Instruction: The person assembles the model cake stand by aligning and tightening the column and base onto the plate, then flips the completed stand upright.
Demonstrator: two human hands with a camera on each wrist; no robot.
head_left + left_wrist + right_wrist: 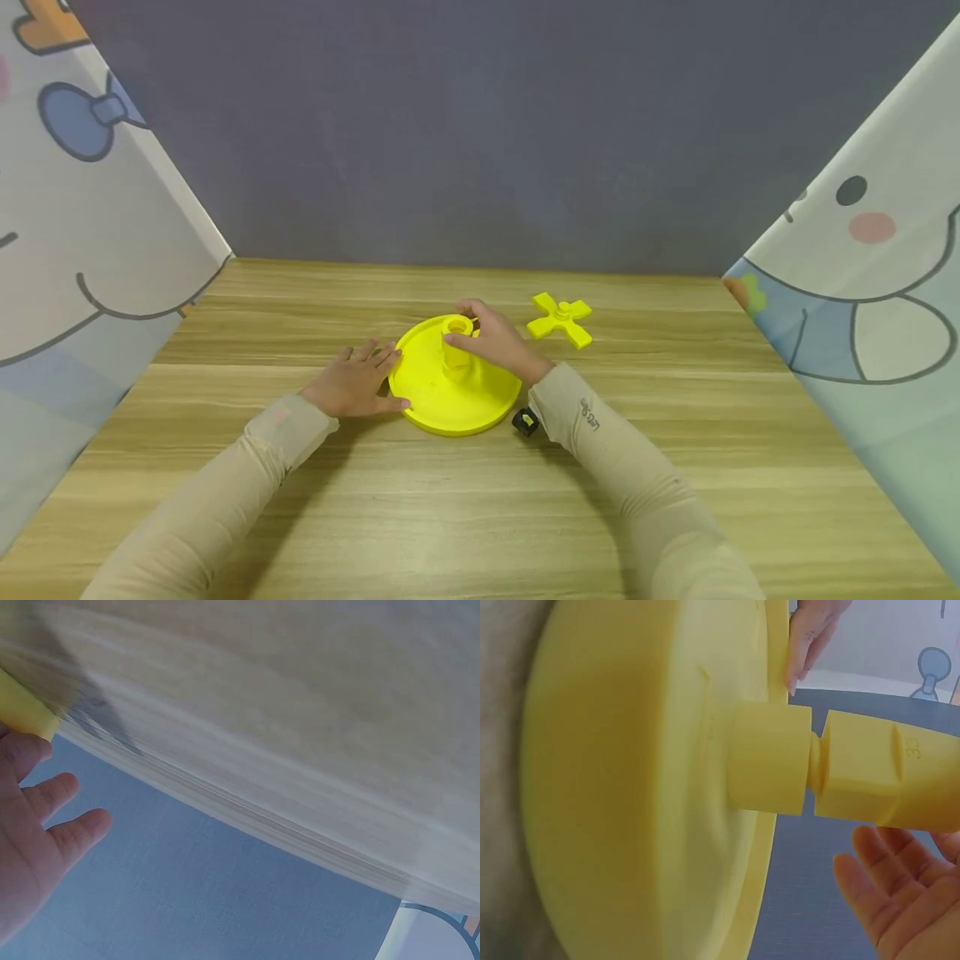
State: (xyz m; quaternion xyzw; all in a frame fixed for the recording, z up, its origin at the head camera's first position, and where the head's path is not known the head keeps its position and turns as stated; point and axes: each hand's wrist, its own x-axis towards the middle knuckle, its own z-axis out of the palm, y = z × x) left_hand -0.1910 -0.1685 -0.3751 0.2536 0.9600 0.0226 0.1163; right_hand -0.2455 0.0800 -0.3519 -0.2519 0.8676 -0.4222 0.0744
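A round yellow dish (420, 396) with a raised rim lies on the table. From its middle rises a short post (769, 757). A yellow hollow piece (457, 326) with hexagonal sides stands on the post, a narrow neck showing between them in the right wrist view. My right hand (498, 340) holds this piece near its top, thumb on the near side and index finger behind; the other fingers are spread beside it. My left hand (356, 383) touches the dish's left rim with straight, spread fingers.
A yellow cross-shaped piece (561, 320) with a central knob lies right of the dish. A small black object (526, 421) sits by the right sleeve. A dark panel (480, 142) stands behind the wooden table, with cartoon-printed panels at both sides.
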